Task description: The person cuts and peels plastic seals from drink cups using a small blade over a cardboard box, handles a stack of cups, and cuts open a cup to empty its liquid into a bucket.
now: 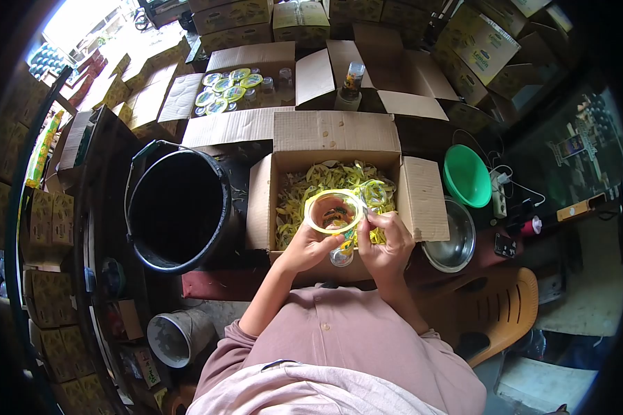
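My left hand point(303, 247) is wrapped round a clear plastic cup point(333, 211) with a yellow rim, its opening facing up towards me. At the cup's right rim, the fingers of my right hand point(386, 241) are pinched together on something small and greyish that I cannot make out. A yellow-green looped piece point(374, 194) shows just beyond those fingers. Below the cup, between my hands, is another clear rounded plastic piece point(340, 256). Both hands are over an open cardboard box point(336, 131) full of yellow-green strips point(325, 174).
A black bucket point(140, 232) stands left of the box. On the right are a green basin point(468, 176), a metal bowl point(462, 257) and an orange-brown chair point(522, 304). Behind, a carton point(249, 57) holds several yellow-lidded cups point(239, 74); a printed cup point(353, 79) stands beside it.
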A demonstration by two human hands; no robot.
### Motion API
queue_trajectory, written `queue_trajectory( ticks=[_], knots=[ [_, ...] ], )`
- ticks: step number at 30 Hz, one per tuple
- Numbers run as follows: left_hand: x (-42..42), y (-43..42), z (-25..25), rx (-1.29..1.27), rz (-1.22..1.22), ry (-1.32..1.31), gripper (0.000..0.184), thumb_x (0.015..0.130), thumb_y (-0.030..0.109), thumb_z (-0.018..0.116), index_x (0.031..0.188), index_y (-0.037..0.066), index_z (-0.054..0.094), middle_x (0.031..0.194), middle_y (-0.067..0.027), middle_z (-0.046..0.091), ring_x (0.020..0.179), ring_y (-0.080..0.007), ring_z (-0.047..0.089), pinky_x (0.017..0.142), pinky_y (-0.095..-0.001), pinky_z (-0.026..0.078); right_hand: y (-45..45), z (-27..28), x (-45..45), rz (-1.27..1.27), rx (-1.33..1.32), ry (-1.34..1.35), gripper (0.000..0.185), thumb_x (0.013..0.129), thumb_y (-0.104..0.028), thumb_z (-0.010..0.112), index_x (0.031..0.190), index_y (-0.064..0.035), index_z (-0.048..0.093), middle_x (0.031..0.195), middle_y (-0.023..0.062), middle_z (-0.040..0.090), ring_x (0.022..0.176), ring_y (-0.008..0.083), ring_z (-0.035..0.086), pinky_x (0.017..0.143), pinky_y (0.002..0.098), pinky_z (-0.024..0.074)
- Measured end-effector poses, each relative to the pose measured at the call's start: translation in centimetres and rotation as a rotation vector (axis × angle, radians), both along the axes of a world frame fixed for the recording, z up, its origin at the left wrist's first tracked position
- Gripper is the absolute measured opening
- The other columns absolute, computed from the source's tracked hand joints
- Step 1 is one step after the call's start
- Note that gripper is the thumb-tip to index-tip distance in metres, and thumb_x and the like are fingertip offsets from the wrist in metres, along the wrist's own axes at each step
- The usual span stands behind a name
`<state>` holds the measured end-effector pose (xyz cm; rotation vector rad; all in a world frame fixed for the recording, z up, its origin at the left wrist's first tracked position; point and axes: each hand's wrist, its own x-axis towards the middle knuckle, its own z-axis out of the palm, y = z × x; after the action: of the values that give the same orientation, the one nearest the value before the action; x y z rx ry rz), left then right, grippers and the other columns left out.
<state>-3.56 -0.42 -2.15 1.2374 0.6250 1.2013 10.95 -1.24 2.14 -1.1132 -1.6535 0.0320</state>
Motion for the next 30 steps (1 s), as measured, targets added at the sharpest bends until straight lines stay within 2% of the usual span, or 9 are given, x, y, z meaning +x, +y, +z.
queue_trajectory(
  ticks=[2, 6, 11, 16, 19, 26, 30],
  knots=[
    [-0.1, 0.2, -0.1, 0.014, -0.003, 0.042, 0.06, 0.075, 0.009, 0.063, 0.125, 0.0, 0.031, 0.12, -0.0104, 0.039, 0.112, -0.018, 0.04, 0.094, -0.0319, 0.036, 0.1, 0.4, -0.1, -0.008, -0.013, -0.038, 0.014, 0.066, 0.004, 0.063, 0.077, -0.001, 0.056, 0.068, 0.0105, 0.059, 0.059, 0.021, 0.06, 0.055, 0.0288, 0.0473],
    [0.0, -0.3, 0.2, -0.081, -0.079, -0.031, 0.062, 0.074, 0.009, 0.065, 0.126, 0.002, 0.031, 0.119, -0.0097, 0.04, 0.114, -0.0181, 0.039, 0.094, -0.0321, 0.036, 0.7, 0.4, 0.3, 0.052, -0.093, 0.056, 0.012, 0.067, 0.003, 0.063, 0.076, -0.0005, 0.056, 0.068, 0.0103, 0.059, 0.06, 0.0197, 0.06, 0.056, 0.028, 0.0472],
    [0.7, 0.3, -0.4, 0.012, -0.027, -0.044, 0.065, 0.074, 0.011, 0.065, 0.127, 0.004, 0.028, 0.12, -0.0096, 0.04, 0.111, -0.0177, 0.042, 0.092, -0.0322, 0.037, 0.5, 0.8, 0.2, 0.043, -0.169, 0.173, 0.011, 0.068, 0.001, 0.064, 0.075, -0.0002, 0.056, 0.066, 0.0096, 0.059, 0.06, 0.0179, 0.06, 0.056, 0.0273, 0.0461],
    [0.7, 0.7, -1.6, -0.016, 0.065, 0.039, 0.06, 0.075, 0.013, 0.065, 0.125, 0.003, 0.032, 0.119, -0.0096, 0.042, 0.108, -0.0178, 0.046, 0.09, -0.0298, 0.039, 0.0, 0.2, 0.0, -0.009, -0.049, 0.093, 0.011, 0.069, 0.0, 0.065, 0.076, -0.0008, 0.056, 0.066, 0.0092, 0.058, 0.058, 0.0188, 0.059, 0.054, 0.0287, 0.0457],
    [0.9, 0.3, -1.0, -0.137, 0.092, -0.094, 0.062, 0.073, 0.009, 0.067, 0.123, 0.002, 0.032, 0.117, -0.0087, 0.04, 0.112, -0.0173, 0.038, 0.093, -0.0313, 0.035, -0.4, 0.1, -0.2, -0.002, -0.024, 0.053, 0.011, 0.07, -0.001, 0.065, 0.077, -0.0013, 0.056, 0.067, 0.0089, 0.058, 0.057, 0.0193, 0.059, 0.053, 0.0291, 0.0457],
    [1.6, 0.2, -0.6, -0.023, 0.064, -0.209, 0.061, 0.077, 0.001, 0.062, 0.127, 0.003, 0.026, 0.122, -0.0105, 0.035, 0.117, -0.0185, 0.037, 0.095, -0.033, 0.035, -0.6, -0.2, -0.6, -0.036, -0.042, 0.042, 0.012, 0.069, 0.0, 0.064, 0.077, -0.0019, 0.056, 0.068, 0.0082, 0.058, 0.055, 0.0184, 0.058, 0.051, 0.0278, 0.0461],
    [1.7, 0.0, -0.6, 0.067, 0.108, -0.114, 0.063, 0.078, 0.002, 0.061, 0.128, 0.004, 0.023, 0.124, -0.0103, 0.034, 0.118, -0.0185, 0.035, 0.095, -0.0334, 0.034, -0.4, 0.0, -0.6, -0.024, -0.025, 0.022, 0.012, 0.069, 0.0, 0.064, 0.078, -0.0017, 0.056, 0.068, 0.0083, 0.058, 0.055, 0.018, 0.058, 0.051, 0.0276, 0.0459]
  ],
)
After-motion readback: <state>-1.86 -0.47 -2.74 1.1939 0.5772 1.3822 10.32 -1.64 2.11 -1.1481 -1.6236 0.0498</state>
